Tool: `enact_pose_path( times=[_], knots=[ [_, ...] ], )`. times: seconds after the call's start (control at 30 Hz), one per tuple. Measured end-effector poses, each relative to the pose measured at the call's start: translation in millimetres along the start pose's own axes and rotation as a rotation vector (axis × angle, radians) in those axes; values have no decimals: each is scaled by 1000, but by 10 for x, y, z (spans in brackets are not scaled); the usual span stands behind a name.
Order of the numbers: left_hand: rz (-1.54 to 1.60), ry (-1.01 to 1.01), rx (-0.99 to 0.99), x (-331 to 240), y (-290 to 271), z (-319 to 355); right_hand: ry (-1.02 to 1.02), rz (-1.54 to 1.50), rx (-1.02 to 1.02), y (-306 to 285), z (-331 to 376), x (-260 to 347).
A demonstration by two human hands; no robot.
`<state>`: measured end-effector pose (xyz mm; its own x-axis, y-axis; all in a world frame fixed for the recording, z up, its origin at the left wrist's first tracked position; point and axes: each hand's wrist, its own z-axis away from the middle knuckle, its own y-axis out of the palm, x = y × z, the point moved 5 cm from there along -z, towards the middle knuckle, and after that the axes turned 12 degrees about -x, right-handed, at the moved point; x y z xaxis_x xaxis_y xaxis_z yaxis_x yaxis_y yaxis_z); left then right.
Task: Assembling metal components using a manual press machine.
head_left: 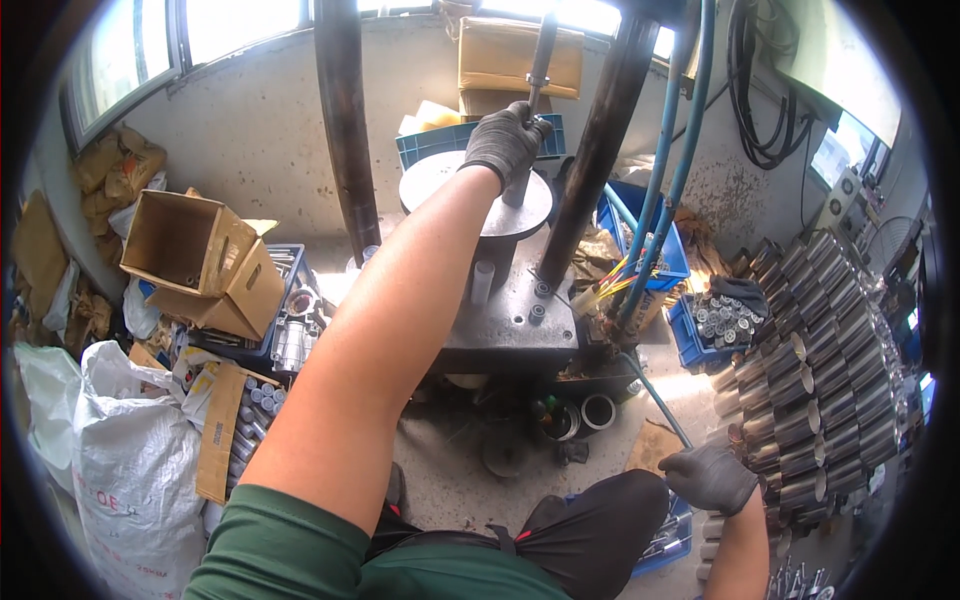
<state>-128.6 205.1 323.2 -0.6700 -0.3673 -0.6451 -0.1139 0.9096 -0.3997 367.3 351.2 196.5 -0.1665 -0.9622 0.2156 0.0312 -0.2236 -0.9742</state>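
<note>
My left hand [508, 138], in a dark grey knit glove, reaches far forward with its fingers wrapped round an upright metal rod [543, 58]. The rod has a small collar above my hand. Below it lies a round metal plate [430, 185] on a thick cylinder, on the steel bed [490, 335] of a press. Low on the right, beside my knee, my right hand [712, 478] wears a similar glove. Its fingers are curled at the lower end of a thin blue-green lever [655, 395]; the grip itself is partly hidden.
Dark press columns [345, 130] flank the bed, with blue hoses [680, 130] at the right. Stacked metal tubes [820, 370] and a blue bin of round parts [715, 325] stand right. Cardboard boxes [185, 240] and a white sack [135, 470] stand left.
</note>
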Motion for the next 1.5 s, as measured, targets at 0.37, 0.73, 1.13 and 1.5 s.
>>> enact_pose_path(
  times=[0.37, 0.73, 1.13, 1.5],
  knots=[
    [0, 5, 6, 23, 8, 11, 71, -87, -120, -149, -4, 68],
    [-1, 9, 10, 63, 43, -18, 98, -116, -62, -90, 8, 4],
    [15, 23, -18, 52, 37, -4, 89, -75, 3, -36, 11, -4],
    [13, 34, -30, 58, 44, 0, 113, -67, 19, -58, 17, 30]
  ],
)
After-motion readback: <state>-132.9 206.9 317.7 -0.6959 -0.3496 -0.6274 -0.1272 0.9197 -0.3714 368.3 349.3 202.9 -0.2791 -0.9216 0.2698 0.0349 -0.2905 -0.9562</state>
